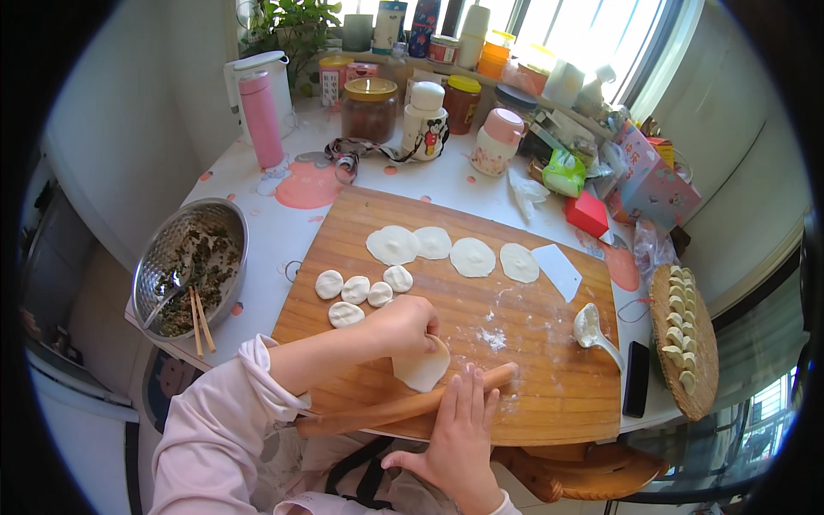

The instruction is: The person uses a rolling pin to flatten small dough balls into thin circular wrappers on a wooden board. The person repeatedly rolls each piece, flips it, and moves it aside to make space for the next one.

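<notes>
My left hand [407,325] pinches the upper edge of a flat dough wrapper [420,373] lying on the wooden board [547,393]. My right hand [458,425] rests flat over a wooden rolling pin [380,412], its fingers outstretched and not wrapped round it. The pin lies slantwise along the board's near edge, close to the wrapper's lower edge. Several small flattened dough pieces [355,290] sit just beyond my left hand. Farther back, rolled wrappers [473,257] form a row, two of them overlapping. Loose flour [492,338] dusts the middle of the board.
At left stands a metal bowl [241,228] of chopped filling with a spoon and chopsticks [203,322]. A white scraper [557,270] and floury spoon [589,328] lie on the board's right. Beyond are a phone [636,380] and a woven tray [705,360] of dumplings. Jars and bottles line the back.
</notes>
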{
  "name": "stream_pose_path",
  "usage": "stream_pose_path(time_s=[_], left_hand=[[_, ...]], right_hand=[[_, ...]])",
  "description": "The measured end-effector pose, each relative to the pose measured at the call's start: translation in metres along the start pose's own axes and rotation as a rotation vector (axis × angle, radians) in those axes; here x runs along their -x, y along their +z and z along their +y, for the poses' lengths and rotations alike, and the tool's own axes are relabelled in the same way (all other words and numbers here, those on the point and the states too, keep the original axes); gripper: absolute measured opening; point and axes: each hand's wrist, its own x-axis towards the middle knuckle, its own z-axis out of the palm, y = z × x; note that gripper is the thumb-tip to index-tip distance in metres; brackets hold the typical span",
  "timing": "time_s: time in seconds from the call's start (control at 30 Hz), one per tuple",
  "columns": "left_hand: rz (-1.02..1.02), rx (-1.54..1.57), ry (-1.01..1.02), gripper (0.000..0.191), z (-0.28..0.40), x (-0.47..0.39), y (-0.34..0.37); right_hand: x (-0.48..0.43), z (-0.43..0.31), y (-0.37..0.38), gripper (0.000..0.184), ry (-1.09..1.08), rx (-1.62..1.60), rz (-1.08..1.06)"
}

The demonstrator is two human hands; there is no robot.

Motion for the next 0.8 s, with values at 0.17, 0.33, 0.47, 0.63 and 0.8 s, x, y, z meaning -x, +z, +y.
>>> stream_pose_path(time_s=[0.17,0.33,0.47,0.63,0.8], left_hand=[[-0.134,0.010,0.037,0.030,0.000,0.004,-0.006],[-0.052,-0.137,0.088,0.027,-0.002,-0.003,0.007],[-0.010,-0.098,0.058,0.026,-0.002,0.000,0.005],[-0.061,0.145,-0.012,0.022,0.000,0.006,-0.005],[-0.075,-0.133,0.062,0.028,-0.001,-0.001,0.004]], right_hand=[[-0.020,0.003,-0.001,0.139,0.002,-0.053,0.025],[-0.050,-0.001,0.010,0.139,0.011,-0.049,0.062],[-0.012,-0.002,-0.003,0.139,0.018,-0.030,0.002],[0.000,0.002,-0.006,0.138,0.003,-0.014,0.021],[-0.051,-0.001,0.011,0.135,-0.002,-0.043,0.102]])
